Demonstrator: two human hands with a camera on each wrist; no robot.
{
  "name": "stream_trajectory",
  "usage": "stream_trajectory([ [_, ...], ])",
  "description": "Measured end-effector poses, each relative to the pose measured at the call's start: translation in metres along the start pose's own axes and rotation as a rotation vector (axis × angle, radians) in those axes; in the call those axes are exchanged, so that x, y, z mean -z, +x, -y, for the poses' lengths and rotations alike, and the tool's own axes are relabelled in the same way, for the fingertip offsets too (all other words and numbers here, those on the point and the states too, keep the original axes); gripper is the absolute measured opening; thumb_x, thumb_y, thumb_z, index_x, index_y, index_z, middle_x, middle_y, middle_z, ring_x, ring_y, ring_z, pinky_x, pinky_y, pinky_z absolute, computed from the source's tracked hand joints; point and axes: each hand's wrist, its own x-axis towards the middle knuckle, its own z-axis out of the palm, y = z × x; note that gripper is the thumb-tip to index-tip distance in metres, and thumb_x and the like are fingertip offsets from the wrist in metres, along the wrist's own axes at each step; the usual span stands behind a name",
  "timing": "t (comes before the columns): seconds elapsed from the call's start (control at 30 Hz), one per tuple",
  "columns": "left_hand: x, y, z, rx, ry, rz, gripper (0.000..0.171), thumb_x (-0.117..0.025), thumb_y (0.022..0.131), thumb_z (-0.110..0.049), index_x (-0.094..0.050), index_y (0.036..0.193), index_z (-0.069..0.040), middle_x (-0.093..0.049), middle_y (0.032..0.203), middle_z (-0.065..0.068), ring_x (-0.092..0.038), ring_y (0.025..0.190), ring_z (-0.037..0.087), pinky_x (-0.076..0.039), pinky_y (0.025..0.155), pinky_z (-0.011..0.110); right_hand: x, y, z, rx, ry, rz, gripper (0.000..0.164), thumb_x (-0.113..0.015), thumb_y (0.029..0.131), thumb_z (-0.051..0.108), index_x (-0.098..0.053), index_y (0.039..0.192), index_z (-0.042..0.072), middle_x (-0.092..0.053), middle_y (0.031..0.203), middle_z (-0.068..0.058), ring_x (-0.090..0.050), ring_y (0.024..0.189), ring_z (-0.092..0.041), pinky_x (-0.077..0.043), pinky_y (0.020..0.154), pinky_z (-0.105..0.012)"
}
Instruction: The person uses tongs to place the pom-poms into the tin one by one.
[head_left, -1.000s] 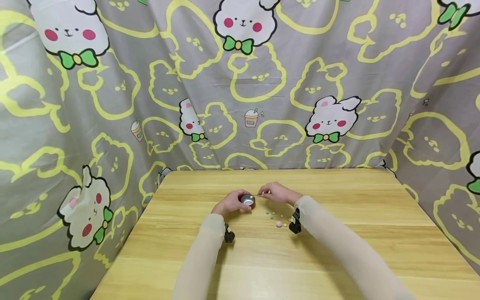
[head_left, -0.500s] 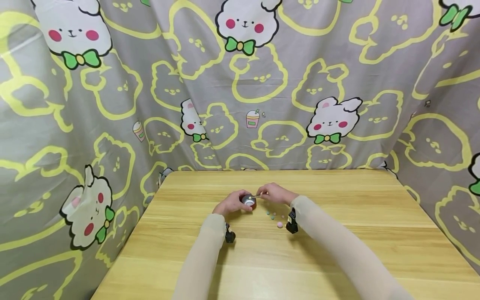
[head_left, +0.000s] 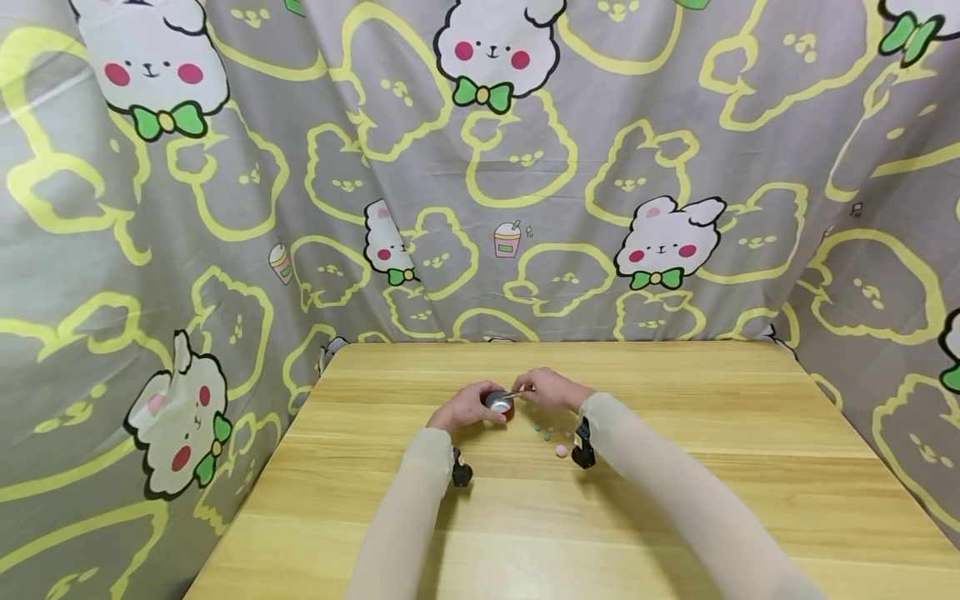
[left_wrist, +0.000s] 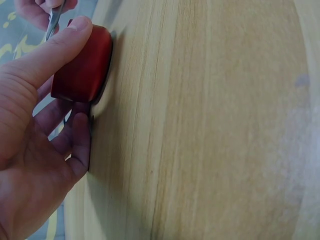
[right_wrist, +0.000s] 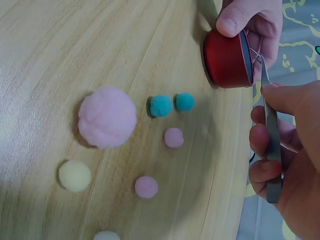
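My left hand (head_left: 467,406) grips a small round red tin (right_wrist: 227,60) standing on the wooden table, its thumb against the near side and its fingers around the back. Inside, the tin shows a silvery bottom in the head view. My right hand (head_left: 550,387) pinches a pair of metal tweezers (right_wrist: 272,145), whose bent tips reach in over the tin's mouth. The tips are partly hidden behind the rim in the right wrist view. Near the tin lie two teal pom-poms (right_wrist: 160,106), two small pink pom-poms (right_wrist: 146,187) and one large pink pom-pom (right_wrist: 107,117).
A pale yellow pom-pom (right_wrist: 75,176) and a whitish pom-pom (right_wrist: 107,236) lie farther from the tin, toward the right wrist. Behind the wooden table (head_left: 675,517) hangs a grey curtain (head_left: 525,183) with cartoon animals. Black cameras are strapped at both wrists.
A small pale pom-pom showed at the tweezer tips over the tin earlier; now the tips show without it. Both hands stay almost in place while the head view shifts slightly.
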Motion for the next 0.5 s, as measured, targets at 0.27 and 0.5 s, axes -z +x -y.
stream_trajectory([
  [0.27, 0.0008, 0.0003, -0.0012, 0.014, -0.012, -0.001, 0.051, -0.08, 0.077, -0.013, -0.057, 0.123, -0.007, -0.06, 0.112, 0.005, -0.053, 0.104, 0.019, -0.04, 0.095, 0.036, 0.0024, -0.0035, 0.0019, -0.018, 0.015, 0.012, 0.015, -0.059, 0.093, 0.008, -0.068, 0.104, 0.007, -0.066, 0.093, -0.002, -0.056, 0.074, -0.01, -0.047, 0.067, -0.028],
  [0.5, 0.0017, -0.005, -0.0031, -0.03, -0.023, 0.006, 0.05, -0.08, 0.077, -0.017, -0.058, 0.12, -0.005, -0.061, 0.109, 0.004, -0.054, 0.102, 0.018, -0.041, 0.092, 0.035, 0.0076, -0.0085, 0.0031, -0.017, 0.007, 0.009, 0.014, -0.058, 0.094, 0.009, -0.068, 0.104, 0.008, -0.066, 0.096, -0.003, -0.057, 0.078, -0.011, -0.048, 0.069, -0.029],
])
